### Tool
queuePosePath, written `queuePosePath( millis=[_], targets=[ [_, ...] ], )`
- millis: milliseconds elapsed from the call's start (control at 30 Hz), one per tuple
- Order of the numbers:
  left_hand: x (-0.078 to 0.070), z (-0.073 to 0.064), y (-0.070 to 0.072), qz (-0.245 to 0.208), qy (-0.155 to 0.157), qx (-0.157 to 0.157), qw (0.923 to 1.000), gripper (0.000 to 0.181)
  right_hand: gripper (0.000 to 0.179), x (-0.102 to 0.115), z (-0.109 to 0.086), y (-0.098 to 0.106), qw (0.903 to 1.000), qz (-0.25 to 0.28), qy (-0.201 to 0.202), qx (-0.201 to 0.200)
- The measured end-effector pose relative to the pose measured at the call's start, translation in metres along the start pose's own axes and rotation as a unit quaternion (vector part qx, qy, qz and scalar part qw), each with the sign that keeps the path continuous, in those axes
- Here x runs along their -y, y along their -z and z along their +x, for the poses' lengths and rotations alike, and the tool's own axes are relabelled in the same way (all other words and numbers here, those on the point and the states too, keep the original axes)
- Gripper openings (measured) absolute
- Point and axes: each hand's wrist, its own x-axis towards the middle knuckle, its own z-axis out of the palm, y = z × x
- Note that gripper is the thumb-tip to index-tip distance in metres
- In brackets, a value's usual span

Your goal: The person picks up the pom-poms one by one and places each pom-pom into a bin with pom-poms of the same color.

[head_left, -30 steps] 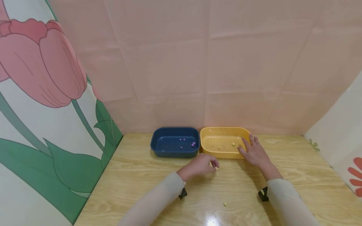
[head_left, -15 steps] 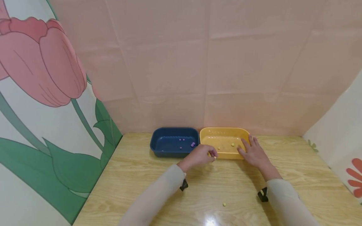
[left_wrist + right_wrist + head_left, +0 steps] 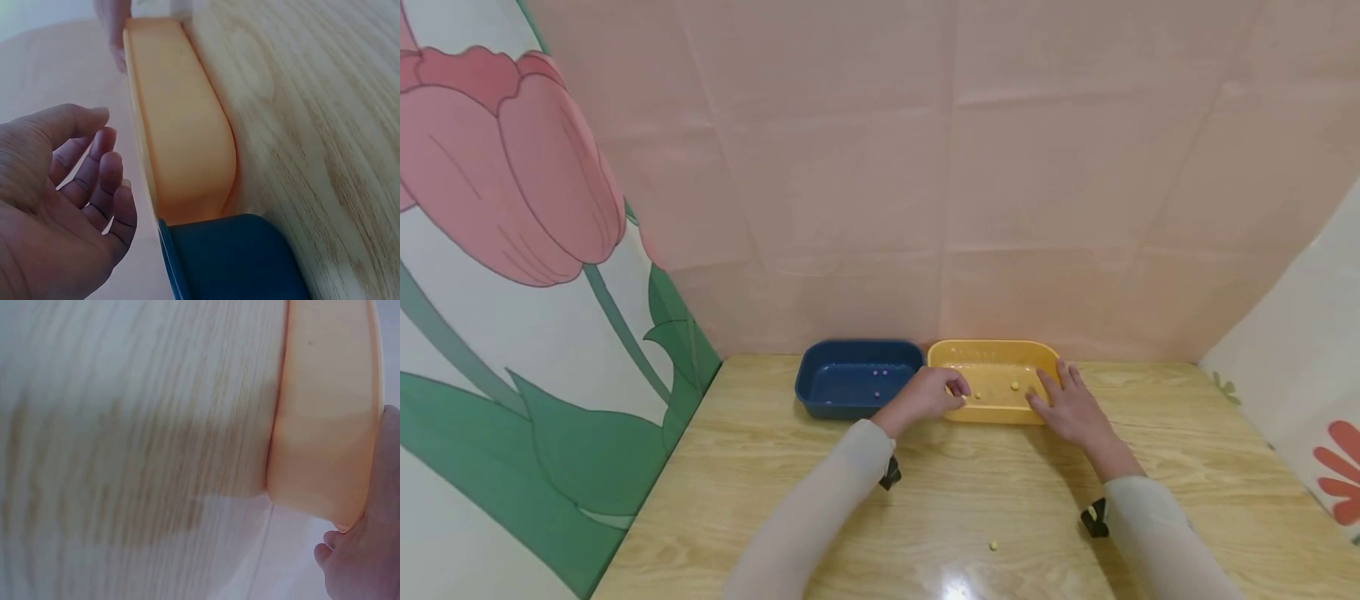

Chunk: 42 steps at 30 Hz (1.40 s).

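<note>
In the head view my left hand (image 3: 931, 393) is over the near left corner of the yellow tray (image 3: 1000, 415). Its thumb and index fingertips meet on a tiny pale yellow ball (image 3: 964, 398); the left wrist view shows the fingers bent above the rim, with the ball hidden there. My right hand (image 3: 1075, 414) rests on the tray's right end, fingers spread and fairly straight across the rim. Inside the tray lie two small yellow balls, one larger (image 3: 1015, 386) and one smaller (image 3: 977, 396).
A dark blue tray (image 3: 808, 400) stands against the yellow tray's left side, with small purple balls (image 3: 876, 395) inside. Another yellow ball (image 3: 993, 546) lies on the wooden table (image 3: 925, 517) near the front. A pink sheet (image 3: 850, 208) hangs behind.
My left hand has lifted away from the table and moved forward to the yellow tray's near rim, carrying the small yellow ball. The right hand has stayed on the tray's right end.
</note>
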Motion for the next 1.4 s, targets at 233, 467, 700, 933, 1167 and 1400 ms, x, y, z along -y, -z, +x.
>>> queuePosePath(
  millis=[233,467,700,933,1167,1400],
  targets=[
    [0.005,0.010,0.006,-0.005,0.002,-0.027,0.9996,0.007,0.073,0.000,0.002,0.000,1.0000,-0.007,-0.002,0.007],
    [0.011,0.022,0.011,-0.010,0.021,-0.058,0.9980,0.003,0.073,0.000,0.002,0.000,1.0000,-0.005,0.001,0.003],
    [0.017,0.032,0.010,0.006,0.031,-0.072,0.9969,0.003,0.078,0.004,0.001,0.002,1.0000,-0.005,0.001,0.004],
    [0.024,0.036,0.007,0.005,0.056,-0.077,0.9954,0.007,0.073,0.002,0.002,-0.002,0.9999,-0.010,0.000,0.001],
    [0.025,0.037,0.009,-0.013,0.064,-0.088,0.9940,0.030,0.073,0.002,0.001,-0.002,1.0000,-0.005,-0.002,0.002],
    [0.023,0.035,0.012,-0.010,0.067,-0.075,0.9949,0.040,0.076,0.001,0.000,-0.002,1.0000,-0.005,-0.006,-0.001]
  ],
)
